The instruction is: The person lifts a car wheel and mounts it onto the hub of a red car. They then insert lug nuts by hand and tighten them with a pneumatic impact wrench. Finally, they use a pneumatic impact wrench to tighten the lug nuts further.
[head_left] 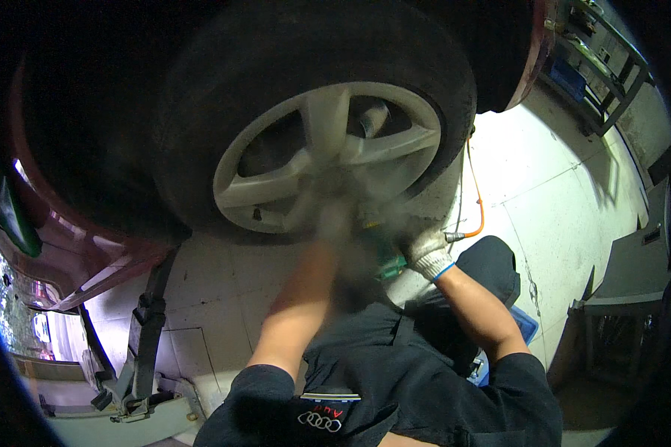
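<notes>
In front of me is a car wheel [326,123] with a silver spoked rim, inside a black tyre [194,127]. My left hand [337,220] reaches to the lower middle of the rim, near the hub. A smeared patch hides its fingers, so I cannot tell what they touch. Below the rim my right hand [427,249], in a white knitted glove with a blue cuff edge, is closed round the grip of a green and black air impact wrench [386,257]. An orange air hose [479,216] joins it at a metal coupling [455,237]. The wrench's front end is blurred.
Dark red car bodywork [119,257] surrounds the wheel. A lift arm [147,335] stands at the left. Pale floor tiles [529,194] lie to the right, with a metal rack [604,67] and a grey cabinet [634,257] beyond. A blue item [524,325] sits beside my leg.
</notes>
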Available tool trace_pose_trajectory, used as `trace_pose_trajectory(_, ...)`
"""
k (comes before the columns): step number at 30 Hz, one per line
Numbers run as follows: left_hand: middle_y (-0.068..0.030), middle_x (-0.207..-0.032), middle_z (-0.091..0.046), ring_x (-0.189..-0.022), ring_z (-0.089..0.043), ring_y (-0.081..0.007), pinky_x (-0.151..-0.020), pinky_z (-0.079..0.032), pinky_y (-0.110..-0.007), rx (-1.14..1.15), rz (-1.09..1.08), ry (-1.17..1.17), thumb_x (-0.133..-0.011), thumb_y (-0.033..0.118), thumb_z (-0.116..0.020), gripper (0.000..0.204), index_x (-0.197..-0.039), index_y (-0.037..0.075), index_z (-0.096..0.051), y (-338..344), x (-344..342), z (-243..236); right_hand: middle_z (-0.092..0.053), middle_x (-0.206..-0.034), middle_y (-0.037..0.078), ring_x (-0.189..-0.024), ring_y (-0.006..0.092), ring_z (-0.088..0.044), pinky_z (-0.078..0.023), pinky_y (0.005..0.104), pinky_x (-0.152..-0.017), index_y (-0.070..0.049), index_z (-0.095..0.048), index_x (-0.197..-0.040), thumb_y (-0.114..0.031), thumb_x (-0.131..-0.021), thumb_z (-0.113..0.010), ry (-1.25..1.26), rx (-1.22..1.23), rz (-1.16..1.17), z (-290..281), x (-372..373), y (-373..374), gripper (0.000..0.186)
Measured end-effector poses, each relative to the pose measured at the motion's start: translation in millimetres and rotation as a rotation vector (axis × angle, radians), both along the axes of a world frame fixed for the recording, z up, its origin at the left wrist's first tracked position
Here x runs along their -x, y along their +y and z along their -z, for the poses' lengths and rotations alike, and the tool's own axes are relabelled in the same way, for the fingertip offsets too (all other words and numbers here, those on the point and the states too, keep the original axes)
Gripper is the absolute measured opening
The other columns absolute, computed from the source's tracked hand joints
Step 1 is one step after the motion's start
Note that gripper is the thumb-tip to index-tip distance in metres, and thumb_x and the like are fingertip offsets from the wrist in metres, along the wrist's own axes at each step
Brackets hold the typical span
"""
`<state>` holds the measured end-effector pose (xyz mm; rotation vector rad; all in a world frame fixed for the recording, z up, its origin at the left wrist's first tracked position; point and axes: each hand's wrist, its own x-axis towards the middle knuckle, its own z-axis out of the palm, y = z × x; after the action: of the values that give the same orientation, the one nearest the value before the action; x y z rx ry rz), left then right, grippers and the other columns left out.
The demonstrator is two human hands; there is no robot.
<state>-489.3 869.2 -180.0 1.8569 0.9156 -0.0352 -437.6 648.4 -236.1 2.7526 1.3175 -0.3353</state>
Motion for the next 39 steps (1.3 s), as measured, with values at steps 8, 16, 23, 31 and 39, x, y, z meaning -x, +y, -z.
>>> trace_pose_trajectory(8, -0.0171, -0.125, -0.062, -0.112, -0.060, -0.0291, -0.095, -0.047, -0.041, -0.199, 0.208, -0.029, -0.102, 0.041, -0.043, 0.048, -0.130, 0.005, -0.059, 15, -2, 18, -0.053, -0.141, 0.015, -0.125, 0.0334, -0.056, -0.045, 0.0479, -0.100, -0.011, -0.055, -0.136, -0.038, -0.091, -0.058, 0.063, -0.034, -0.040, 11, 3, -3, 0.052)
trace_pose_trajectory(16, -0.0174, -0.121, -0.064, -0.109, -0.062, -0.0290, -0.092, -0.049, -0.041, -0.158, 0.144, -0.114, -0.097, 0.046, -0.053, 0.055, -0.128, 0.000, -0.060, 16, -1, 37, -0.058, -0.135, 0.016, -0.123, 0.0317, -0.057, -0.048, 0.0426, -0.099, -0.012, -0.059, -0.130, -0.037, -0.084, -0.067, 0.017, 0.113, 0.041, 47, -5, 5, 0.053)
trace_pose_trajectory(23, -0.0183, -0.126, -0.062, -0.113, -0.060, -0.0302, -0.094, -0.049, -0.040, -0.013, 0.137, -0.103, -0.097, 0.045, -0.054, 0.055, -0.130, 0.001, -0.057, -6, 21, 1, -0.058, -0.132, 0.021, -0.121, 0.0331, -0.058, -0.046, 0.0446, -0.102, -0.008, -0.055, -0.134, -0.037, -0.086, -0.068, 0.249, 0.124, 0.079, -13, 12, -17, 0.057)
trace_pose_trajectory(31, -0.0164, -0.127, -0.060, -0.118, -0.057, -0.0282, -0.099, -0.047, -0.040, -0.019, 0.249, -0.534, -0.097, 0.042, -0.056, 0.055, -0.136, 0.003, -0.051, -19, 55, -42, -0.065, -0.109, 0.014, -0.101, 0.0321, -0.065, -0.054, 0.0428, -0.085, -0.007, -0.059, -0.124, -0.021, -0.074, -0.075, -0.067, -0.595, -0.029, -73, 57, -34, 0.054)
trace_pose_trajectory(39, -0.0185, -0.123, -0.060, -0.109, -0.060, -0.0333, -0.094, -0.052, -0.045, 0.815, -0.218, -0.601, -0.097, 0.030, -0.058, 0.050, -0.137, 0.002, -0.049, -6, 30, -77, -0.065, -0.107, 0.018, -0.100, 0.0340, -0.063, -0.052, 0.0429, -0.085, -0.006, -0.064, -0.116, -0.035, -0.073, -0.075, 0.143, -0.595, -0.039, -95, 38, 2, 0.054)
